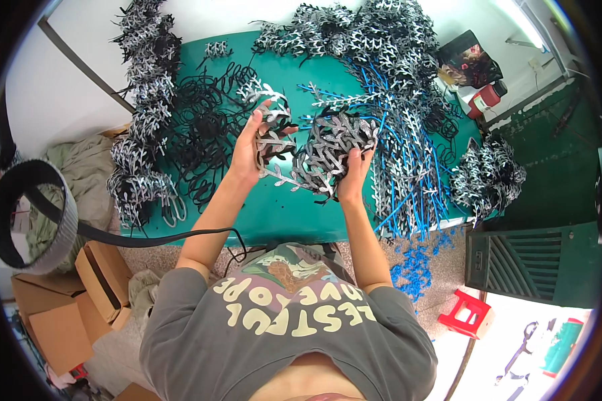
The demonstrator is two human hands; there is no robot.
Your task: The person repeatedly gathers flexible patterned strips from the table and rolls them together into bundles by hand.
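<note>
Over the middle of the green table I hold silver-and-black leaf-shaped trim between my hands. My right hand grips a thick coiled bundle of leaf trim from its right side, thumb on top. Around the fingers of my left hand runs a looped length of the same trim. A single strand hangs between that loop and the bundle. Left of my left hand lies a tangle of black cord. To the right of my right hand, silver leaf strands lie mixed with blue strips.
Leaf trim is heaped along the left edge, at the back, and in a bunch at the right. A red-brown bottle stands back right. Blue scraps and a red stool are on the floor; cardboard boxes stand left.
</note>
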